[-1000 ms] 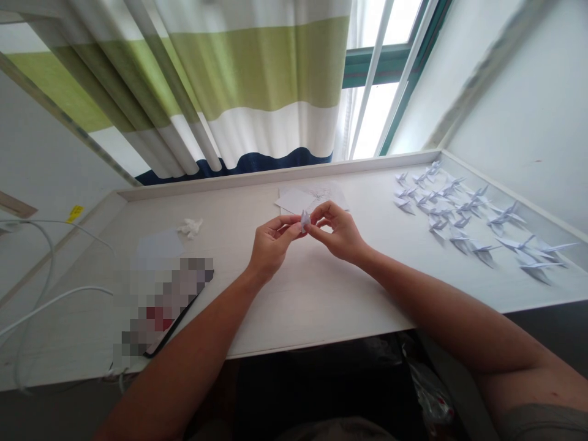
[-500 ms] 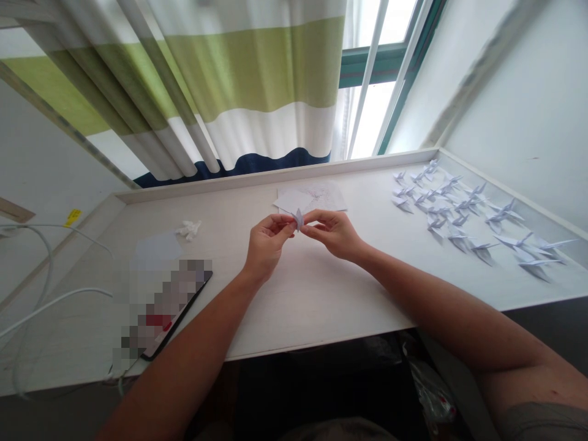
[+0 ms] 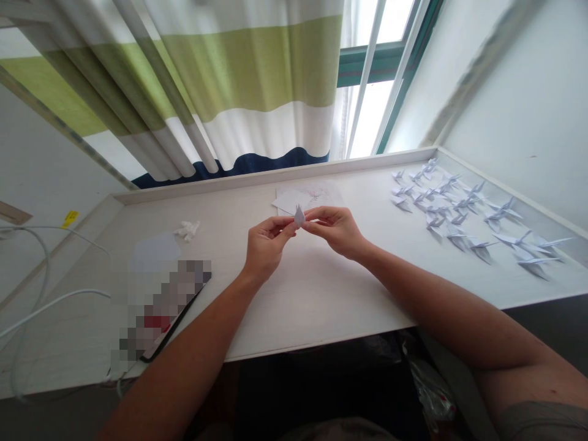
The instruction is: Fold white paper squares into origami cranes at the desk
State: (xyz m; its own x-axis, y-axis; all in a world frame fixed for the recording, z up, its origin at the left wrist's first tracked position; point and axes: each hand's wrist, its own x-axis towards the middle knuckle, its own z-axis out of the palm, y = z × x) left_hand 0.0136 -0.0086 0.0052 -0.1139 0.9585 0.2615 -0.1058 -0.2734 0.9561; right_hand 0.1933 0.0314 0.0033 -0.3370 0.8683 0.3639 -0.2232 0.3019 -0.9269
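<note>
Between my two hands is a small folded paper (image 3: 299, 217), white and pointed at the top like a narrow kite. My left hand (image 3: 270, 242) pinches its left edge between thumb and fingers. From the other side my right hand (image 3: 337, 231) pinches the right edge in the same way. Both hands are raised a little over the middle of the desk. Just behind them lie a plain white paper sheet (image 3: 289, 201) and a sheet with faint printing (image 3: 328, 195). Fingertips cover the lower sides of the folded piece.
Several folded paper cranes (image 3: 459, 208) stand at the right of the white desk (image 3: 316, 312). On the left are a crumpled tissue (image 3: 187, 230), a pale paper (image 3: 156, 252), a blurred-out tablet or phone (image 3: 177, 312) and white cables (image 3: 55, 309). A raised rim (image 3: 220, 184) borders the back.
The folded paper has turned from a thin edge-on look to a flatter, broader face towards me. Both hands still pinch it in nearly the same place.
</note>
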